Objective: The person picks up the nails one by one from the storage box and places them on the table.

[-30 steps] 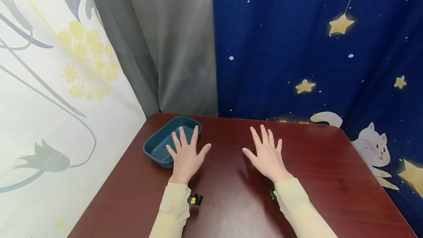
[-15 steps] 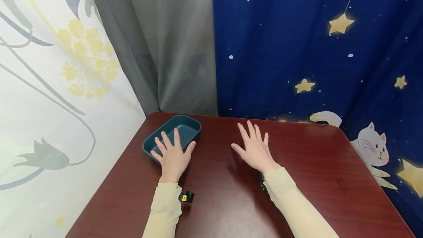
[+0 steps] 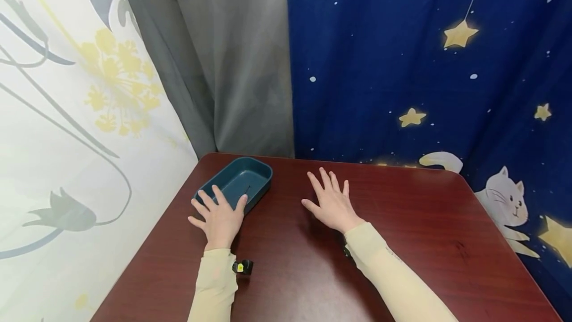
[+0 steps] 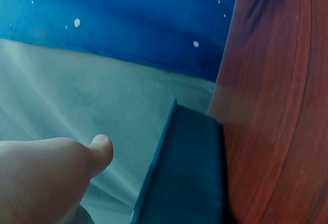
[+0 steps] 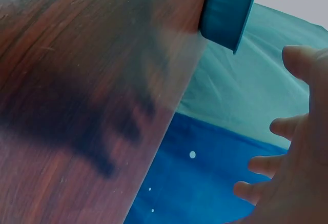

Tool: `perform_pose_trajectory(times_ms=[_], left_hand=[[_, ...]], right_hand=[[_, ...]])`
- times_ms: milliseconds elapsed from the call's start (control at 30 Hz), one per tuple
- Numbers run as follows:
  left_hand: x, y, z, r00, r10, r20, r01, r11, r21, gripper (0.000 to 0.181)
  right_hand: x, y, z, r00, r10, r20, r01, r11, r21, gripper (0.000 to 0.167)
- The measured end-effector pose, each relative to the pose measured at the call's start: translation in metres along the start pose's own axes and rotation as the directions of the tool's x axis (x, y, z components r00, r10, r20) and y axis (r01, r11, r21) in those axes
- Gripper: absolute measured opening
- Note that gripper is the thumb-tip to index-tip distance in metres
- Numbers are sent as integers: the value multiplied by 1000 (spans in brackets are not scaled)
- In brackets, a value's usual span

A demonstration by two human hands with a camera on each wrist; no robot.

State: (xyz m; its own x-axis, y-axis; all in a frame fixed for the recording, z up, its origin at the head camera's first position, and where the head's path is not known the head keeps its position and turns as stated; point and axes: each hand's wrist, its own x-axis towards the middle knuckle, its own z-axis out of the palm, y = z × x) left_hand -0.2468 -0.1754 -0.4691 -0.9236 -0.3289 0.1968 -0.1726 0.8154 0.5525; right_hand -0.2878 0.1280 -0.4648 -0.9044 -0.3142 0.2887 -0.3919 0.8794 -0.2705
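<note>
A dark teal rectangular tub with rounded corners sits at the table's far left. Over its near end hovers my left hand, fingers spread, holding nothing. In the left wrist view the thumb of the left hand shows above the tub's side wall, apart from it. My right hand is held above the table to the right of the tub, its fingers spread and nothing in them. The right wrist view has the right hand casting a shadow on the tabletop, with the tub beyond.
The reddish-brown wooden table has rounded far corners. A grey curtain and a navy starry curtain hang behind it. A white floral curtain borders the left side. Dark bands with small cameras are on the wrists.
Both hands have moved left across the table with fingers still spread. The left hand now covers the tub's near left end, leaving more of its inside visible. The tub has not moved.
</note>
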Motion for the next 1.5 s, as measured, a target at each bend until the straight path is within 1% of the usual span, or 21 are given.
perform_pose_trajectory(times_ms=[100,267,500,633,833,933,1067,1200,1367,1500], left_hand=[[0,-5,1,1000,-24,7,24,1000,-3,105],[0,-10,4,998,-58,16,59,998,-5,109],[-2,-16,7,996,-79,46,79,997,12,109],[-3,-17,7,995,-95,31,94,995,24,111],[-6,-21,7,992,-124,1,124,991,48,118],[-6,-23,7,992,-130,0,130,989,66,120],[-6,-26,5,994,-112,8,111,991,80,120],[-5,-28,3,996,-83,33,79,992,98,120],[-2,-33,3,996,-27,81,18,994,111,122],[2,-37,2,992,19,123,-32,995,98,122]], right_hand=[[4,-3,1,1000,-14,10,14,1000,0,82],[13,-8,2,998,-48,27,49,998,-31,81],[24,-16,2,995,-89,52,91,996,-24,80],[29,-17,5,993,-106,61,108,993,-37,80],[38,-18,8,991,-109,83,112,993,-43,79],[41,-19,9,989,-113,97,117,992,-37,79],[45,-20,9,987,-119,106,124,992,-39,79],[50,-19,7,986,-121,112,126,991,-46,79],[54,-16,6,985,-121,125,128,991,-49,78],[56,-15,6,983,-114,146,123,991,-57,78]])
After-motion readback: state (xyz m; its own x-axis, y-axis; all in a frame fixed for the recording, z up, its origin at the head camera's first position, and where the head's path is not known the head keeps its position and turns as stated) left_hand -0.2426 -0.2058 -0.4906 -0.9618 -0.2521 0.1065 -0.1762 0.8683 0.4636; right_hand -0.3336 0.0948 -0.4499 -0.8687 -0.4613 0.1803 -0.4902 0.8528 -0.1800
